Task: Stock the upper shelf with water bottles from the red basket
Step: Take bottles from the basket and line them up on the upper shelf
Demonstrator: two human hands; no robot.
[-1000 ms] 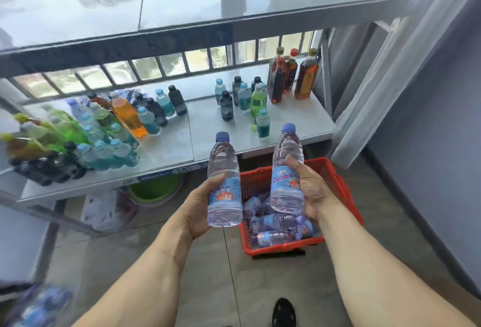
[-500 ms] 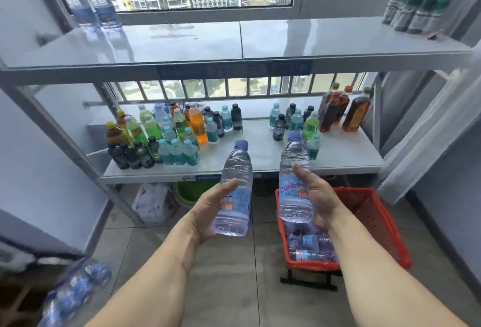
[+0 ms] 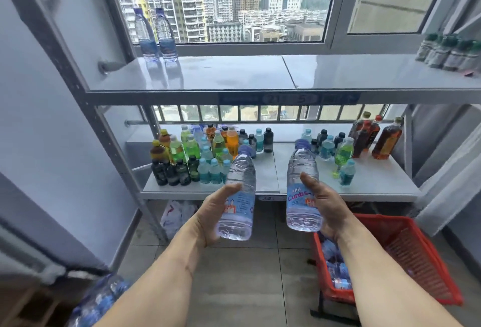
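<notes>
Head view, left hand (image 3: 212, 216) and right hand (image 3: 329, 212) gripping bottles below upper shelf (image 3: 234, 76) edge

Seen from head height, looking forward and slightly down, close behind outstretched forearms, facing shelving (image 3: 260, 97) beneath a window (image 3: 234, 9).

Bright daylight from the far window (image 3: 226, 3), soft shadows only. Glossy upper shelf (image 3: 234, 74) mirrors the two water bottles (image 3: 154, 35) on it. Wide-angle bending at the edges; near-left bottle pack (image 3: 99, 300) and far-right bottles (image 3: 450, 52) blurred.
</notes>
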